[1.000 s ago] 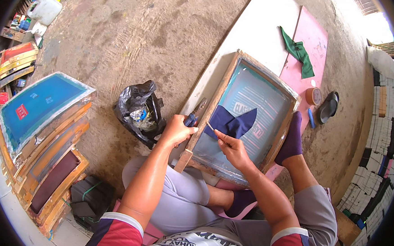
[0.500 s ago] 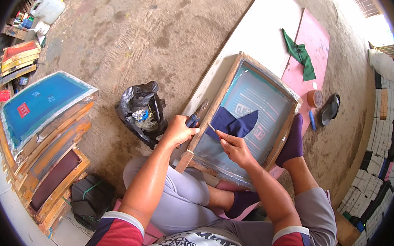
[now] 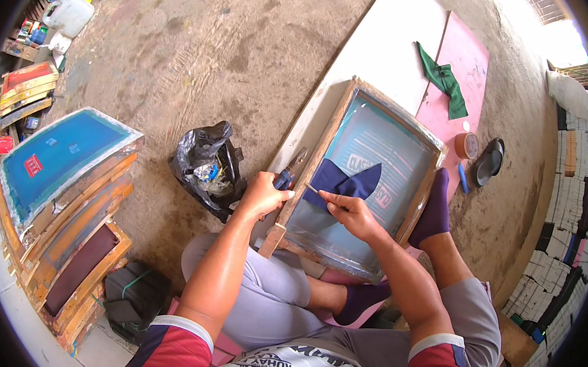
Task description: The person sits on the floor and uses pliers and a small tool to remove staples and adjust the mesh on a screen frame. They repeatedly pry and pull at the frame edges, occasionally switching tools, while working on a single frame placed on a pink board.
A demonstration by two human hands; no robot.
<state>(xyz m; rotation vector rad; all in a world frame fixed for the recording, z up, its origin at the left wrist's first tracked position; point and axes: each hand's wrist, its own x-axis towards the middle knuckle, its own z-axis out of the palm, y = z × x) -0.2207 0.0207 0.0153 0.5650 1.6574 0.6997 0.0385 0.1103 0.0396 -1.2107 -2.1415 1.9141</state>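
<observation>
A wooden-framed printing screen (image 3: 397,112) with blue-green mesh lies tilted in front of me. My left hand (image 3: 263,195) rests at its left rail, closed around pliers (image 3: 294,165) with dark handles, their jaws pointing away from me. Above the mesh, my right hand (image 3: 351,215) pinches a thin, screwdriver-like tool (image 3: 314,189). Its tip meets the inner side of the left rail; the handle is hidden in my fingers. A folded navy cloth (image 3: 341,178) lies on the mesh beside the tool.
Beneath the screen are a white board (image 3: 392,38) and a pink board (image 3: 469,56) bearing a green cloth (image 3: 446,80). A tape roll (image 3: 466,145) and a sandal (image 3: 489,162) lie to the right. At left stand a black trash bag (image 3: 199,144) and stacked screens (image 3: 74,143).
The whole view has shifted slightly to the left. Both hands keep nearly the same pose, the tool tip still at the left rail.
</observation>
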